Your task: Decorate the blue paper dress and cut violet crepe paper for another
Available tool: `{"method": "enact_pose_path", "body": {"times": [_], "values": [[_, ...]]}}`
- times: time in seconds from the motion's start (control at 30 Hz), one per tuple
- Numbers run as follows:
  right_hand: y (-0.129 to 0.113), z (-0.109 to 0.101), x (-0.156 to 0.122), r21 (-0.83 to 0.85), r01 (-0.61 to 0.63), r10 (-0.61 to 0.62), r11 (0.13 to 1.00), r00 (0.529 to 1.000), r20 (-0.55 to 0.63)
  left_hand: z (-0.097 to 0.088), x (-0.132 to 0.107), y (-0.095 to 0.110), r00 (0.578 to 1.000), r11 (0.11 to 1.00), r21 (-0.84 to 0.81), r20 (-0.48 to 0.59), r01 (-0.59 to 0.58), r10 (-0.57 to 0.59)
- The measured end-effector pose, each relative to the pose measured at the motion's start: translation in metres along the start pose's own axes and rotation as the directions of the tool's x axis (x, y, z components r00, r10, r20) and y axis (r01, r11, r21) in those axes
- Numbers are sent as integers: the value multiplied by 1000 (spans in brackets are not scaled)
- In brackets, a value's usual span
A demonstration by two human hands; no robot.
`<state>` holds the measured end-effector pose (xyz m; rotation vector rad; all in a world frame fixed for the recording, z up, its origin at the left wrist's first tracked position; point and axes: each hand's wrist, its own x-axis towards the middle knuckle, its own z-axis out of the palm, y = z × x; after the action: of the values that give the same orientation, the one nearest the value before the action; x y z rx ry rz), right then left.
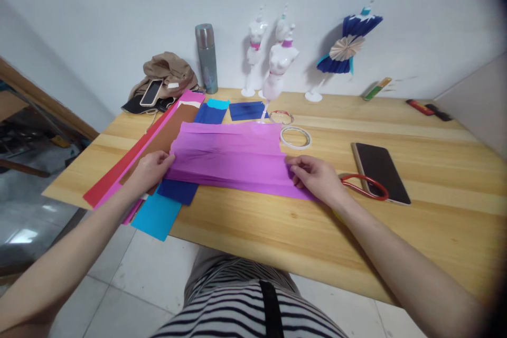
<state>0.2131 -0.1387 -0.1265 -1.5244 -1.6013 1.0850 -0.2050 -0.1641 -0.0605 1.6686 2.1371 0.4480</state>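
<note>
A wide sheet of purple crepe paper (pixel 229 161) is stretched across the middle of the table, lightly creased along its length. My left hand (pixel 154 166) pinches its left edge, and my right hand (pixel 311 174) grips its right edge with the fingers curled. Under and beside its left end lie strips of coloured paper: red (pixel 119 169), brown (pixel 158 134), dark blue (pixel 178 191) and light blue (pixel 156 216). Red-handled scissors (pixel 366 186) lie by my right wrist, their blades hidden beneath my arm.
Behind the purple sheet stand white mannequin forms (pixel 279 63), one dressed in blue pleats (pixel 336 66). Tape rolls (pixel 296 138), a tablet-like black device (pixel 382 171), a thermos (pixel 207 60), a brown cloth bag (pixel 168 71), a phone (pixel 151 93) and a glue stick (pixel 377 89) are also on the table.
</note>
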Motion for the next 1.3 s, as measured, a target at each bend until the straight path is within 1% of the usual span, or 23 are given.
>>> {"method": "enact_pose_path", "body": {"times": [0.1, 0.17, 0.2, 0.27, 0.4, 0.5, 0.57, 0.67, 0.77, 0.87, 0.97, 1.03, 1.07, 1.13, 1.2, 1.3], "values": [[-4, -2, -4, -172, 21, -16, 985, 999, 34, -3, -3, -2, 983, 980, -142, 143, 138, -118], [-7, -2, -6, -259, 37, -23, 965, 998, 58, -3, -3, -4, 972, 961, -206, 185, 185, -147], [-8, -2, -7, -272, 43, -25, 961, 997, 68, -3, -3, -4, 970, 954, -232, 191, 192, -149], [-8, 0, -7, -225, 56, -36, 973, 995, 89, -2, -2, -5, 970, 942, -271, 192, 197, -148], [-5, 2, -7, 16, 75, -76, 997, 989, 126, 0, -2, -3, 973, 923, -329, 174, 200, -149], [-3, 1, -7, 103, 62, -72, 993, 992, 102, 0, -4, 0, 968, 897, -377, 183, 230, -171], [-1, 0, -7, 136, 42, -54, 990, 995, 86, 0, -5, 2, 966, 895, -375, 178, 242, -187], [0, -1, -7, 169, 18, -34, 986, 995, 94, 2, -5, 0, 970, 922, -312, 146, 230, -193], [0, -1, -7, 196, 9, -27, 981, 995, 91, 6, -3, -5, 979, 953, -234, 119, 191, -167], [-3, -2, -9, 210, 6, -25, 978, 996, 89, 8, -2, -9, 985, 966, -203, 104, 159, -141], [-8, -4, -11, 212, -14, -14, 977, 991, 130, 4, -4, -5, 979, 961, -201, 122, 188, -166], [-10, -5, -12, 215, -28, -7, 976, 987, 160, -1, -7, 1, 970, 953, -217, 162, 212, -179], [-9, -5, -12, 215, -27, -9, 976, 987, 162, -3, -9, 4, 966, 948, -228, 188, 220, -179], [-7, -3, -11, 205, 3, -30, 979, 991, 131, -7, -11, 9, 955, 939, -246, 232, 240, -183], [-4, 0, -9, 191, 44, -66, 981, 992, 112, -8, -11, 10, 950, 932, -249, 238, 263, -204], [-1, 3, -6, 194, 61, -88, 979, 987, 134, -5, -9, 7, 953, 929, -255, 214, 267, -215]]}}
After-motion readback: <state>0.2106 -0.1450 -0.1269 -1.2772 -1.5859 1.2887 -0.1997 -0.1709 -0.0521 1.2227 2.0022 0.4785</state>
